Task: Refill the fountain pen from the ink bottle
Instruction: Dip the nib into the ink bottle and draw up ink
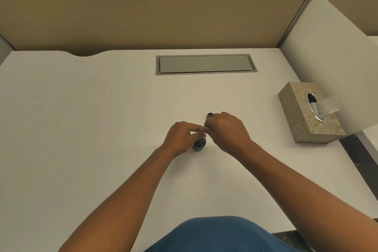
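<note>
A small dark ink bottle (199,143) stands on the white desk (102,129), a little right of centre. My left hand (181,138) is at the bottle's left side, with thumb and fingers closed around its top. My right hand (227,130) comes in from the right, its fingertips pinched just over the bottle's mouth and touching my left fingers. What it pinches is almost wholly hidden; only a small glint shows, so the fountain pen cannot be made out clearly. The bottle's dark cap (209,115) lies on the desk just behind my right hand.
A patterned tissue box (302,116) stands at the right of the desk, with a tissue sticking out. A grey cable hatch (205,64) is set into the desk at the back. Beige partition walls close off the far side and the right.
</note>
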`<state>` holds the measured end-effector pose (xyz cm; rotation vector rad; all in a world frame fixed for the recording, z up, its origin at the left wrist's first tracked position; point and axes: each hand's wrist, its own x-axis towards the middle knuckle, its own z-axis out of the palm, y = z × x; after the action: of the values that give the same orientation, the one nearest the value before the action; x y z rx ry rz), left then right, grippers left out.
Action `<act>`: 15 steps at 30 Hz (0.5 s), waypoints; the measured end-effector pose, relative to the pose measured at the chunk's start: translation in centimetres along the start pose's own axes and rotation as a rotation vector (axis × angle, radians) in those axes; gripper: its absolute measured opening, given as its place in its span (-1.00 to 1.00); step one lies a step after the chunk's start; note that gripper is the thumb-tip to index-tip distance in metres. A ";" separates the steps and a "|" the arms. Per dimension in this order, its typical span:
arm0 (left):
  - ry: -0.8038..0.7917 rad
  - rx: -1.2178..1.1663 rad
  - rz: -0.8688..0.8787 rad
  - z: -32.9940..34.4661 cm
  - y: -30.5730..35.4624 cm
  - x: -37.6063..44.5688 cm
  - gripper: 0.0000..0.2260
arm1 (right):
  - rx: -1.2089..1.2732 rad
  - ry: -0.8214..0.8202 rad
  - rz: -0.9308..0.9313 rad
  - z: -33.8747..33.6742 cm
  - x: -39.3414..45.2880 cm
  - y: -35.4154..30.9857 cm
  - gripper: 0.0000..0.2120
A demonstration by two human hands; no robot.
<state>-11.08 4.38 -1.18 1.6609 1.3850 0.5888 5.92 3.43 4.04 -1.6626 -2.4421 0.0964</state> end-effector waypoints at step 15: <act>-0.003 -0.077 -0.029 -0.2 -0.3 0.1 -0.83 | 0.099 -0.010 -0.059 0.0 0.2 0.0 -0.85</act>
<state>-11.36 4.58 -1.32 1.5776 1.3649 0.6151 5.85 3.65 4.11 -1.5512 -2.4483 0.2144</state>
